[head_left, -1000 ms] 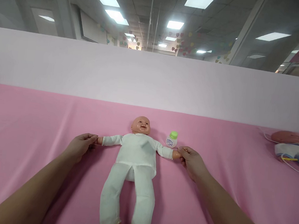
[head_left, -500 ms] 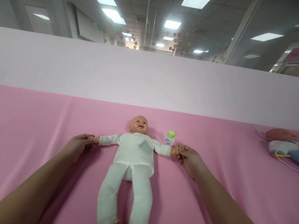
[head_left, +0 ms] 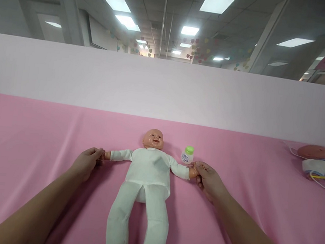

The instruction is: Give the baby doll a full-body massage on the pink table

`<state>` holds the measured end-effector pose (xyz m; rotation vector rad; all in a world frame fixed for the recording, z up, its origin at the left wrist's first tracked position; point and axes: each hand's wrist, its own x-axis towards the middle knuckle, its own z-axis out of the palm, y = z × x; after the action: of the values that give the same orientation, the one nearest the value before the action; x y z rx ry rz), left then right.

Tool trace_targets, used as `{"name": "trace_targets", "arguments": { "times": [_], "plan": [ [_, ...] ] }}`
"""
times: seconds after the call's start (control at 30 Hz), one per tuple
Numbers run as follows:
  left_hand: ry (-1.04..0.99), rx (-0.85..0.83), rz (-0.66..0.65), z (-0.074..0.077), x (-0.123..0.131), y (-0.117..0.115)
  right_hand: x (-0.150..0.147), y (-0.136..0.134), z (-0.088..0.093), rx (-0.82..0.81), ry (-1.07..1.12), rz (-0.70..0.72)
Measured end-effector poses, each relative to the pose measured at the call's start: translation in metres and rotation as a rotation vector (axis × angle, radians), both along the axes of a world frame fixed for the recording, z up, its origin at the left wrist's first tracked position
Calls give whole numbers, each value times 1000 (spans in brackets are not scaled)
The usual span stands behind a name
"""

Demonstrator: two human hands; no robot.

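A baby doll [head_left: 147, 175] in white clothes lies on its back on the pink cloth [head_left: 29, 154], arms spread out sideways, head away from me. My left hand [head_left: 86, 162] is closed on the doll's hand at the left. The doll's other hand, at the right, is pinched in the fingers of my right hand [head_left: 207, 179]. A small bottle with a green cap [head_left: 187, 154] stands just beyond my right hand, beside the doll's shoulder.
A second doll [head_left: 319, 163] with white and blue items and a thin cord lies at the far right edge of the cloth. A pale partition wall [head_left: 166, 87] runs behind the pink surface, with ceiling lights above it.
Both hands keep hold of the doll's hands with its arms spread. The view has shifted slightly; nothing else has moved.
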<state>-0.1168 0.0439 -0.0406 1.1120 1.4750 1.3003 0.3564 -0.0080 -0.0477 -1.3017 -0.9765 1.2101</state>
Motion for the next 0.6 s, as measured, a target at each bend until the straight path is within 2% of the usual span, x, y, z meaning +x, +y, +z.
{"name": "trace_targets", "arguments": {
  "times": [0.1, 0.2, 0.3, 0.4, 0.6],
  "plan": [
    [-21, -20, 3, -1, -2, 1, 0, 3, -3, -20, -43, -38],
    [-101, -71, 19, 4, -1, 0, 1, 1, 3, -54, 38, -45],
    [-174, -88, 3, 10, 2, -2, 5, -6, 14, -44, 160, 72],
    [-169, -75, -36, 12, 1, -4, 9, -12, 20, 10, 175, 200],
    [-88, -6, -114, 6, -5, -5, 10, -10, 14, 34, 125, 190]
  ]
}}
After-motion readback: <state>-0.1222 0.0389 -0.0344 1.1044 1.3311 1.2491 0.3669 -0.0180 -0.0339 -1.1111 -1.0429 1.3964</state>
